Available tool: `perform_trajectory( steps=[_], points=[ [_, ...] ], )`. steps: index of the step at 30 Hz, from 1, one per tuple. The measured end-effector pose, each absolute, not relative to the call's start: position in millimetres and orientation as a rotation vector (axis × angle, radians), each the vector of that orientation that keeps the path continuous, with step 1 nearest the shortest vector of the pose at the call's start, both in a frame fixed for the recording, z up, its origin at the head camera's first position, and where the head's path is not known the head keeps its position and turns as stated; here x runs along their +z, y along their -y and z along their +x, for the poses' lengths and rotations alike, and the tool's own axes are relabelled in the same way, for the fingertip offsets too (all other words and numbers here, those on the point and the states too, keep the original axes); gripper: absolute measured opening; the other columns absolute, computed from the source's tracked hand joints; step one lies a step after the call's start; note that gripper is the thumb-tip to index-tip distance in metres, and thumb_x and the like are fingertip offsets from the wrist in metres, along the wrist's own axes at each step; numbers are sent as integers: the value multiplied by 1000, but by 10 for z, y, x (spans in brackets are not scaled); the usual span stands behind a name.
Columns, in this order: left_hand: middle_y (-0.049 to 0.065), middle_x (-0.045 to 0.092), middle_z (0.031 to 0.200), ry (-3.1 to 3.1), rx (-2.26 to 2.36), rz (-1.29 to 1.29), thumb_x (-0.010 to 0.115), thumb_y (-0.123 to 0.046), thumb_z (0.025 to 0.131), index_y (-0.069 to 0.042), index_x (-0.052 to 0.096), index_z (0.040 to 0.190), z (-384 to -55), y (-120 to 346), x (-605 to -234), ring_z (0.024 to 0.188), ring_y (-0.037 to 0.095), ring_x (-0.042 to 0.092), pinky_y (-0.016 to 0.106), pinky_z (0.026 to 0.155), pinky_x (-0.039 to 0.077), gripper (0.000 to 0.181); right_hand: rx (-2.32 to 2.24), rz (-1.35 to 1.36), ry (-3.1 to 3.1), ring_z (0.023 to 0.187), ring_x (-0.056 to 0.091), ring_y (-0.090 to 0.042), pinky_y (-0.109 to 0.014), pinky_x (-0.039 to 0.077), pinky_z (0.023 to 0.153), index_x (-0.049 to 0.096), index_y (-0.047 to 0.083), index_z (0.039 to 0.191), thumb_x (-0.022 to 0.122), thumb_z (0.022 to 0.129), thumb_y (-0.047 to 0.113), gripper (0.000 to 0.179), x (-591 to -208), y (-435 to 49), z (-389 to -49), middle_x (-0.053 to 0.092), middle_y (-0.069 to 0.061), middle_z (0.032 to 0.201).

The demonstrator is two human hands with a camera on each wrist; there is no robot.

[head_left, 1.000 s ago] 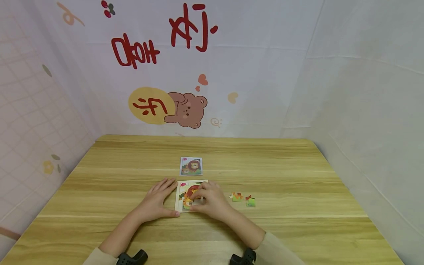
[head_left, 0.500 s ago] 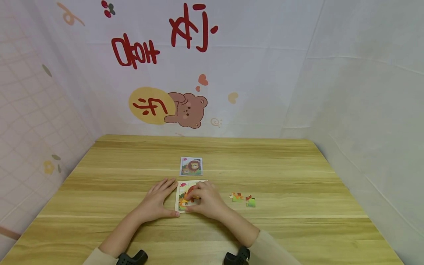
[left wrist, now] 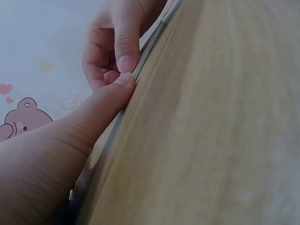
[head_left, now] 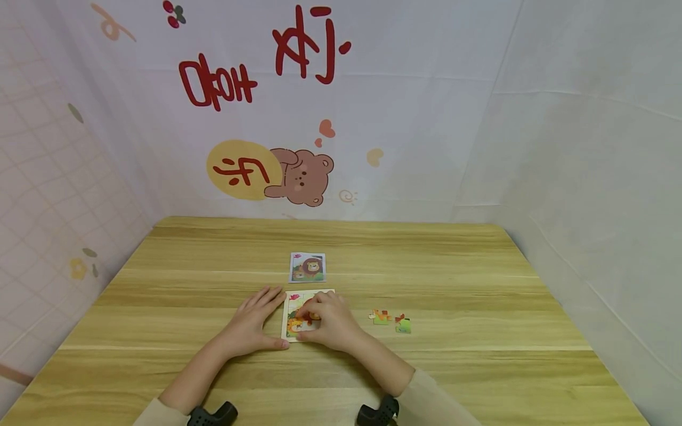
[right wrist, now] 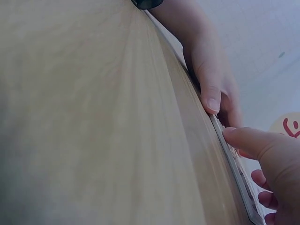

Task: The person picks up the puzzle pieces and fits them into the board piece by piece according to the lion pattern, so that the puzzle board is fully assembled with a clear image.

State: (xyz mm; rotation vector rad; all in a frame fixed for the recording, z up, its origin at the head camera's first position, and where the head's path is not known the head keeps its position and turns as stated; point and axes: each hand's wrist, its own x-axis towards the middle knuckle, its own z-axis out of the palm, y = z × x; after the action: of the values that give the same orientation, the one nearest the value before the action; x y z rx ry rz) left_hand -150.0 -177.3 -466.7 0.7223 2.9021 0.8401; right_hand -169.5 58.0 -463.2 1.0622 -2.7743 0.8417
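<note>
A small jigsaw board [head_left: 285, 316] with a pale frame and a lion picture lies flat on the table. My left hand [head_left: 249, 326] rests spread along its left side, thumb at the lower left corner and fingertips at the upper left. My right hand [head_left: 333, 322] arches over the board. Its thumb and curled fingers are at a jigsaw piece [head_left: 296, 326] with an orange and yellow print, in the lower left of the picture; the hand hides the board's right part. In the left wrist view the right thumb [left wrist: 125, 58] comes down close to the left thumb [left wrist: 117, 89].
Two loose jigsaw pieces, one orange and green [head_left: 380, 318] and one red and green [head_left: 403, 324], lie right of the board. Behind the board lies a lion picture card [head_left: 307, 267]. The wooden table [head_left: 453, 272] reaches back to a printed white cloth [head_left: 426, 118].
My right hand has shifted slightly left, and the piece under its fingers has settled into the lower left of the picture. My left hand and the loose pieces have stayed in place.
</note>
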Motion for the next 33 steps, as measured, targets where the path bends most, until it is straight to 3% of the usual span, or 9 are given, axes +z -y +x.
perform_trajectory(
  steps=[9,22,33],
  points=[
    [12,25,155,-2902,835,724,70,-70,68,-6,35,149,-1500,1765,-4666,142,38,14,66,104,11,109,855,1058,2797,82,40,-3,-24,30,71,74,34,104,78,78,41,27,-4600,-547,-1675,52,16,93],
    [12,26,155,-2912,833,725,70,-71,67,-6,36,148,-1484,1765,-4665,142,38,14,65,105,12,110,969,1051,2734,80,40,-4,-25,32,74,75,30,102,78,79,39,25,-4570,-587,-1647,54,13,92],
    [13,26,155,-2921,825,725,72,-70,65,-6,37,148,-1487,1747,-4666,141,38,15,64,105,13,111,1032,984,2665,85,44,-8,-32,37,76,76,23,98,81,78,32,23,-4498,-968,-1592,55,7,91]
  ],
)
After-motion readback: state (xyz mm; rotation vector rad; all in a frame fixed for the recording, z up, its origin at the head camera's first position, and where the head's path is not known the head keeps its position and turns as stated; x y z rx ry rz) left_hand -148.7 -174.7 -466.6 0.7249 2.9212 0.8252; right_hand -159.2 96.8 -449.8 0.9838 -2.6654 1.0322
